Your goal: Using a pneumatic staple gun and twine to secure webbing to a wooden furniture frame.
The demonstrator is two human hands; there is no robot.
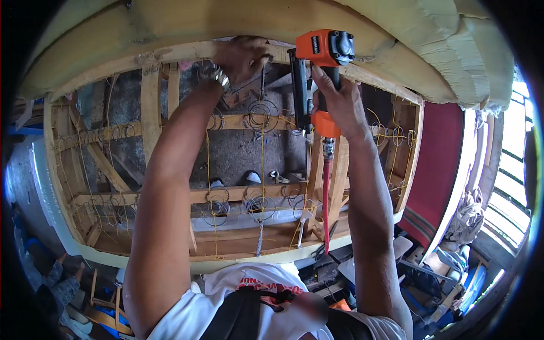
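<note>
My right hand (343,105) is wrapped round the handle of an orange and black air staple gun (313,46), held upright at the far rail of a wooden seat frame (150,107). A red air hose (326,198) hangs from the gun's lower end. To its left, my left hand (241,61) is at the same far rail, by the top of a dark strap (263,79); motion smears its fingers. Coil springs (262,116) sit on the frame's crossbars below the hands. Yellow cords (208,164) run across the springs from far to near.
Yellowish foam (226,22) lines the frame's far side, with more foam (447,51) at the far right. A red panel (428,164) stands right of the frame, near a barred window (510,175). Another person (56,283) is at the lower left. Dark scissors (320,252) lie by the near edge.
</note>
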